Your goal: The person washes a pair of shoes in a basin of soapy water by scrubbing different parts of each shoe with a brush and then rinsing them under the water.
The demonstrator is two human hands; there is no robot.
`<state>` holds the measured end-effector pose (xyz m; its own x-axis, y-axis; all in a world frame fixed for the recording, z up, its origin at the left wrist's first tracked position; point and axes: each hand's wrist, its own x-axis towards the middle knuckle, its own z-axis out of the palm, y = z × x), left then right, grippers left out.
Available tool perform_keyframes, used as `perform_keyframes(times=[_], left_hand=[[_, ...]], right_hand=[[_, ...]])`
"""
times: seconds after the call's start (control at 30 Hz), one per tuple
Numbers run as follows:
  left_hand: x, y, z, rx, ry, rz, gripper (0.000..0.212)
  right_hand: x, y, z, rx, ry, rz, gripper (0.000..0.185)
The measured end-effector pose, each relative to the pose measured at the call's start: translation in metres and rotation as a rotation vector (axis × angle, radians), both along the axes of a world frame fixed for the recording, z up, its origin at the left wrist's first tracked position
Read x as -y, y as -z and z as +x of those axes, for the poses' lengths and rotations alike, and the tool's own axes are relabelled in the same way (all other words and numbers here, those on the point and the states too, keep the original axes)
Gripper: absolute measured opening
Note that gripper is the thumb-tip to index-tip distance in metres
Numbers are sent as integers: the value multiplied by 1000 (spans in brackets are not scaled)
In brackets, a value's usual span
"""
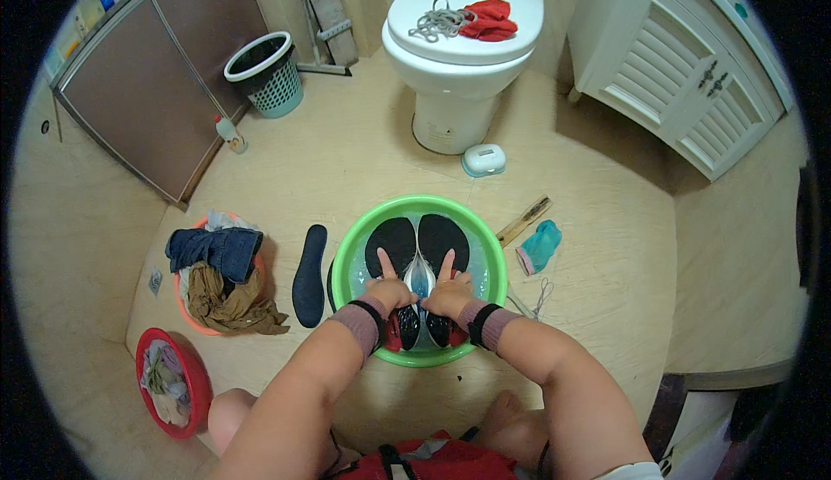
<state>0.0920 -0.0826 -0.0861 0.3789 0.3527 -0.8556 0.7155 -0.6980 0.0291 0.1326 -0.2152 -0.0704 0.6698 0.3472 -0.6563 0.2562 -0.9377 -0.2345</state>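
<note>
A green plastic basin of water stands on the floor in front of me. Two shoes lie side by side in it, the left shoe and the right shoe, with their black soles facing up and red parts near the heels. My left hand grips the left shoe around its middle, index finger stretched along the sole. Around the other shoe my right hand holds in the same way. Both thumbs meet the inner sides, where white and blue material shows. The undersides are hidden.
Left of the basin lies a dark insole, near an orange basin of clothes and a red basin. A wooden-backed brush and turquoise sock lie right. Shoelaces and red cloth rest on the toilet lid.
</note>
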Motion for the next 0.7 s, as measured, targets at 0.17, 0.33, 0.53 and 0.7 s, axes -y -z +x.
perform_keyframes(times=[0.17, 0.33, 0.53, 0.7], left_hand=[[6, 1, 0, 48, 263, 17, 69], [1, 26, -3, 74, 144, -143, 60], [5, 58, -2, 144, 149, -195, 50], [-9, 117, -25, 371, 525, -95, 34]], right_hand=[[0, 11, 1, -31, 5, -14, 128], [0, 28, 1, -13, -94, 34, 126], [1, 40, 3, -60, -35, 49, 119], [-6, 66, 12, -167, -654, 20, 51]])
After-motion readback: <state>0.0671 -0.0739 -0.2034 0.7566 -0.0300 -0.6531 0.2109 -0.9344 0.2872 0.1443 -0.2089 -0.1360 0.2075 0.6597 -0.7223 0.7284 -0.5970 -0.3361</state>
